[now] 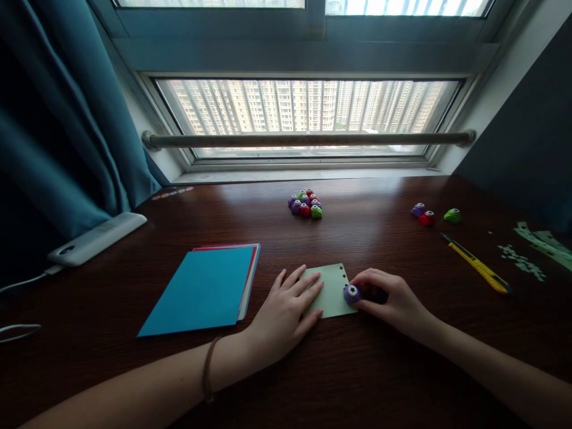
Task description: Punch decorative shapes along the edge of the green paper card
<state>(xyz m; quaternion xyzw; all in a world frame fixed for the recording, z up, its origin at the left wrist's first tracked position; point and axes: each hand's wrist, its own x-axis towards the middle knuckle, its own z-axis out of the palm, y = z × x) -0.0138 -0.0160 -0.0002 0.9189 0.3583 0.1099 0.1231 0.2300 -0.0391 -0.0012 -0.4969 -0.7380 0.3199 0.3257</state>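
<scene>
A pale green sheet of paper lies on the table in front of me, with a few small punched holes near its right edge. My left hand rests flat on its left part, fingers spread. At the right edge sits a purple craft punch with a star mark on its white top. My right hand grips this punch between thumb and fingers. Whether the paper is inside the punch's slot is hidden.
Coloured paper is stacked at left, near a white power strip-like device. Several punches cluster at the back; a red punch and two others stand right. A yellow utility knife lies near paper bits and green strips.
</scene>
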